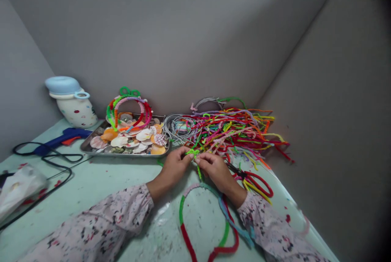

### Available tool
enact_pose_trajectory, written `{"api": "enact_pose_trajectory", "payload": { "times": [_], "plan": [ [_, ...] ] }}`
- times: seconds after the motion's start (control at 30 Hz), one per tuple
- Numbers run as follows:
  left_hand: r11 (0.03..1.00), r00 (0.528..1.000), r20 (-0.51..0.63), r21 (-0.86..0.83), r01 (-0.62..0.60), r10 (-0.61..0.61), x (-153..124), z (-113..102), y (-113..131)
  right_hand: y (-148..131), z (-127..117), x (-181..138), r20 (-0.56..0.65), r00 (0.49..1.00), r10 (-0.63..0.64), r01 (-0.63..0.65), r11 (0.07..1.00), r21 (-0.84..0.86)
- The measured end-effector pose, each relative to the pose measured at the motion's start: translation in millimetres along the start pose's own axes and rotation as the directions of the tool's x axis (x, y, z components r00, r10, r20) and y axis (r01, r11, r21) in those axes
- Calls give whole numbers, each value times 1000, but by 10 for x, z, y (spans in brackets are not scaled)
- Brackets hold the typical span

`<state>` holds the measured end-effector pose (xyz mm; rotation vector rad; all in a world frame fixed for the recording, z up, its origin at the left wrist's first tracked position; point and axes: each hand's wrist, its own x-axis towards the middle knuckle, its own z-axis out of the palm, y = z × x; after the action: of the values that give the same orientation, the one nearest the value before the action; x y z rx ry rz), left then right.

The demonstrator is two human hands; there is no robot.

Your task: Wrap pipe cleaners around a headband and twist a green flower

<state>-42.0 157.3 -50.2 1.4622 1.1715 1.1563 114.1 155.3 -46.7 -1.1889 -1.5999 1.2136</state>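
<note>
My left hand (177,166) and my right hand (217,171) meet over the table, thumbs and forefingers pinched on a bright green pipe cleaner (192,153). It is bent into small loops at the fingertips, and one end hangs down between the hands. Below them lies a ring wrapped in pink, green, red and blue pipe cleaner (182,209), partly behind my right wrist. Red-handled scissors (259,184) rest just right of my right hand. A large heap of coloured pipe cleaners (232,127) spreads beyond both hands.
A metal tray (122,155) of seashells stands at the back left, with finished wrapped rings (146,111) on top. Beside it are coiled grey wires (174,129), a blue glue gun (55,142) with a black cord, a lidded cup (76,109) and a tissue pack (21,188). Walls enclose the table.
</note>
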Motion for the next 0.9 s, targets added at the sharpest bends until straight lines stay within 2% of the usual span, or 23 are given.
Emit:
{"api": "enact_pose_trajectory", "payload": {
  "times": [0.2, 0.4, 0.67, 0.9],
  "plan": [
    [1000, 1000, -3, 1, 31, -31, -12, 20, -15, -1, 34, 7, -33, 996, 79, -78, 996, 35],
    [998, 999, 20, -45, 45, -44, -29, 52, -65, 51, 39, 26, 3, 983, 181, -176, 948, 266],
    [994, 998, 40, -89, 57, -54, -37, 64, -45, 58, 22, 47, 31, 977, 213, -201, 853, 481],
    [998, 997, 71, -63, 24, -20, -28, 57, -74, 126, -4, 78, 54, 966, 253, -243, 820, 519]
  ]
}}
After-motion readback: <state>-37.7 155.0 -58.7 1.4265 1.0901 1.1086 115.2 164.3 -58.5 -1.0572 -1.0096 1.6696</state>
